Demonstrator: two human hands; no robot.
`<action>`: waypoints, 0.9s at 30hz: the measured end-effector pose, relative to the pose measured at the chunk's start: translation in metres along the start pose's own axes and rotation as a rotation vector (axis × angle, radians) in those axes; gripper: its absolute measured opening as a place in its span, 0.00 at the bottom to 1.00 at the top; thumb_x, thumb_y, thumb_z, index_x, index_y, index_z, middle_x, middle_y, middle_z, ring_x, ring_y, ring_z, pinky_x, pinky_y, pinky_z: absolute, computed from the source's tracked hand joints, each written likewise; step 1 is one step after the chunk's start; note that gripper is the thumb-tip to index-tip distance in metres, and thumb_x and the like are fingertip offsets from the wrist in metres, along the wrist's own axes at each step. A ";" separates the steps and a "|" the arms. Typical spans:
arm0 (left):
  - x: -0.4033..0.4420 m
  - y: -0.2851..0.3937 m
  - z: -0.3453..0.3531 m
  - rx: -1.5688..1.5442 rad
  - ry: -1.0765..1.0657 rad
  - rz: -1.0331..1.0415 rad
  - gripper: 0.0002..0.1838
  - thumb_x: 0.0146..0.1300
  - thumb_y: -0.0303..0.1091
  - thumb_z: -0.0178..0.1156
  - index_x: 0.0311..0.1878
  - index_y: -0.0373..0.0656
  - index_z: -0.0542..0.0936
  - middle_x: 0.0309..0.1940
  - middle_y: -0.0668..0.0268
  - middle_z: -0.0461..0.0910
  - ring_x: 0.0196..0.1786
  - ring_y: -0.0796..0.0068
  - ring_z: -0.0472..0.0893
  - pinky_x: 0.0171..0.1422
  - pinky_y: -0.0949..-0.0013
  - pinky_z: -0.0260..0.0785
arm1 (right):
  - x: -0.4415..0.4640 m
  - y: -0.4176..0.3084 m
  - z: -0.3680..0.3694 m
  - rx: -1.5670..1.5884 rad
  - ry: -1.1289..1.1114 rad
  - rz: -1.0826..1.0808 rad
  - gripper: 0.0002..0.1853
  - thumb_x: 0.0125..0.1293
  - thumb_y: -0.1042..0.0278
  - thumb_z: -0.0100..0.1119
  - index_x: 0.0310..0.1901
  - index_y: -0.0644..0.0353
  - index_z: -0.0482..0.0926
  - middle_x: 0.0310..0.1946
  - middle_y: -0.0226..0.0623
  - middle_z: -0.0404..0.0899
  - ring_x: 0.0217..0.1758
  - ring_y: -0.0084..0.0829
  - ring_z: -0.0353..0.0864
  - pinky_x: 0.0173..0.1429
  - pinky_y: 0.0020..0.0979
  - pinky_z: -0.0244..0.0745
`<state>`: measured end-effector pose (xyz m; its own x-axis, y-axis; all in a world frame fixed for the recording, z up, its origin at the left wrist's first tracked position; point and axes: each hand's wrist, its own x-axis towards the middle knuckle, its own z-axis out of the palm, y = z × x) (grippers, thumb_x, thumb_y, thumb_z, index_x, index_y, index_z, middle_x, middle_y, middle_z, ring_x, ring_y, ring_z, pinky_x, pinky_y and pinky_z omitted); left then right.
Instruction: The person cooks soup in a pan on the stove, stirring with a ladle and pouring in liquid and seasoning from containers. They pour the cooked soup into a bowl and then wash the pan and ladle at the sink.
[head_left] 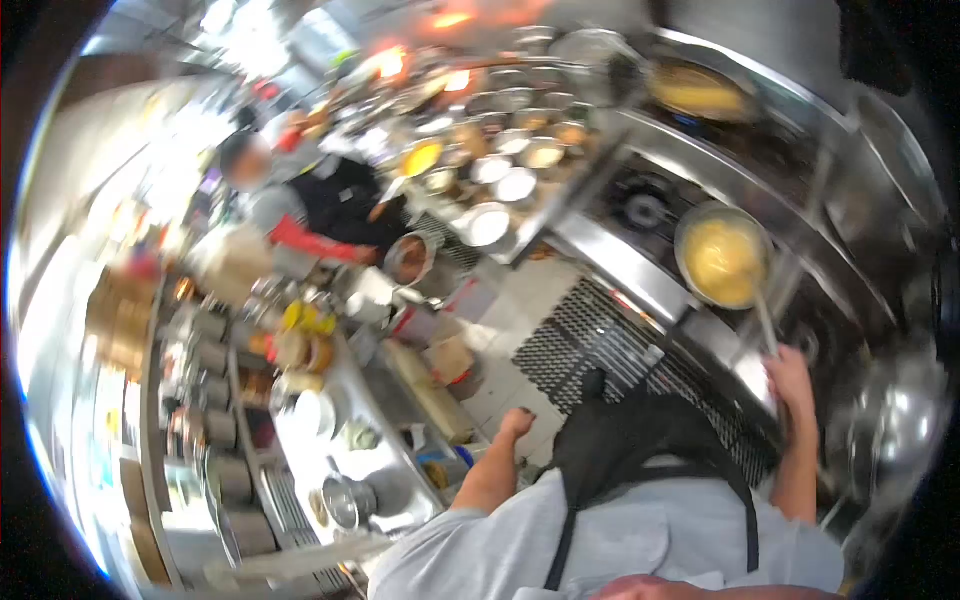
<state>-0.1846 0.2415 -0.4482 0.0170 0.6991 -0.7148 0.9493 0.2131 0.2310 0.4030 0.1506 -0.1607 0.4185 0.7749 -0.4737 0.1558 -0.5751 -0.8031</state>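
Note:
To the right, my right hand point(791, 377) is closed around the pale handle of a round pan point(685, 270) on the stove. Yellow food point(722, 258) fills much of the pan, its details smeared by motion. My left hand point(517, 423) hangs over the floor at my left side, its fingers curled. Nothing shows in it, and it touches nothing that I can see.
Ahead runs the stove, with a bare burner point(643, 208) and a large pan of yellow food point(700, 92) behind. Bowls point(515, 185) crowd a far counter. A person in a dark apron point(340, 200) stands left, near a steel worktop point(385, 450). Perforated mats point(580, 335) cover the floor.

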 end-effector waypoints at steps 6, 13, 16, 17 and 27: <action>0.007 0.009 0.003 -0.053 0.046 -0.004 0.22 0.60 0.48 0.55 0.48 0.40 0.84 0.51 0.51 0.81 0.56 0.50 0.79 0.61 0.55 0.70 | -0.007 0.009 -0.002 -0.539 0.289 -0.325 0.13 0.56 0.74 0.60 0.43 0.69 0.74 0.30 0.57 0.77 0.37 0.57 0.78 0.43 0.47 0.71; -0.001 0.014 0.007 -0.077 0.033 -0.029 0.23 0.60 0.47 0.58 0.52 0.41 0.82 0.50 0.52 0.82 0.55 0.52 0.79 0.61 0.59 0.70 | 0.053 0.059 0.010 -0.580 0.366 -0.263 0.21 0.57 0.72 0.59 0.54 0.67 0.76 0.41 0.61 0.80 0.48 0.58 0.79 0.52 0.49 0.72; -0.006 0.016 0.001 -0.114 0.046 -0.043 0.23 0.60 0.47 0.57 0.51 0.40 0.82 0.50 0.52 0.82 0.55 0.52 0.80 0.61 0.58 0.70 | 0.096 0.122 0.014 -0.602 0.366 -0.288 0.20 0.59 0.73 0.59 0.55 0.63 0.75 0.40 0.60 0.80 0.46 0.60 0.79 0.50 0.50 0.73; -0.007 0.015 0.003 -0.126 0.053 -0.042 0.23 0.60 0.47 0.57 0.51 0.40 0.82 0.50 0.52 0.82 0.55 0.52 0.80 0.61 0.58 0.70 | 0.091 0.123 0.025 -0.553 0.355 -0.228 0.19 0.59 0.73 0.58 0.53 0.64 0.76 0.41 0.60 0.80 0.47 0.60 0.79 0.50 0.49 0.73; -0.004 -0.019 0.024 -0.282 -0.040 -0.067 0.21 0.60 0.44 0.59 0.49 0.37 0.82 0.33 0.56 0.85 0.32 0.64 0.85 0.43 0.62 0.75 | 0.033 0.054 0.019 0.744 -0.264 0.337 0.19 0.68 0.60 0.58 0.20 0.54 0.67 0.12 0.24 0.64 0.10 0.19 0.61 0.14 0.24 0.57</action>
<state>-0.1948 0.2184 -0.4659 -0.0246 0.6509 -0.7588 0.8244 0.4426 0.3529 0.4082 0.1499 -0.2266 0.1006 0.6827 -0.7238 -0.6055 -0.5352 -0.5890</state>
